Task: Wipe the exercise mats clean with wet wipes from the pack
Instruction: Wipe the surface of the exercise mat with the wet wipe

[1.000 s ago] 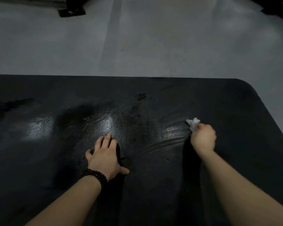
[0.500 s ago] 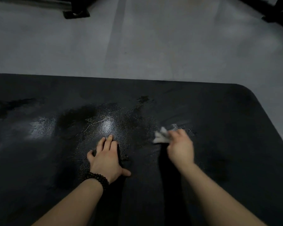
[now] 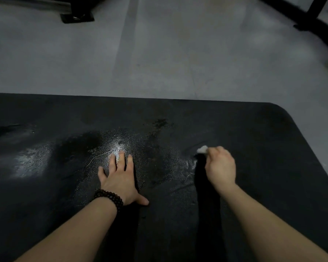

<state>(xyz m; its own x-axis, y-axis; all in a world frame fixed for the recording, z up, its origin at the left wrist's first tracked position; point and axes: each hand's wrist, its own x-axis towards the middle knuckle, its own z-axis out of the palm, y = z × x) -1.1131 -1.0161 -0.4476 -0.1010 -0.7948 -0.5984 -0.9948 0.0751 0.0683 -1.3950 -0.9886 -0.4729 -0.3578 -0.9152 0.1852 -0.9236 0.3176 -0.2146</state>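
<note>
The right hand (image 3: 221,168) grips a crumpled white wet wipe (image 3: 202,149), fingers curled round it, on the black textured exercise mat (image 3: 263,140); the left hand (image 3: 119,178) presses flat, fingers spread. Best to overlap strokes toward the dry right corner — keeping the mat pinned. The pack is out of view.

I see bare, sleeveless forearms; a dark beaded bracelet (image 3: 109,198) circles my left wrist, nothing on the right.
</note>
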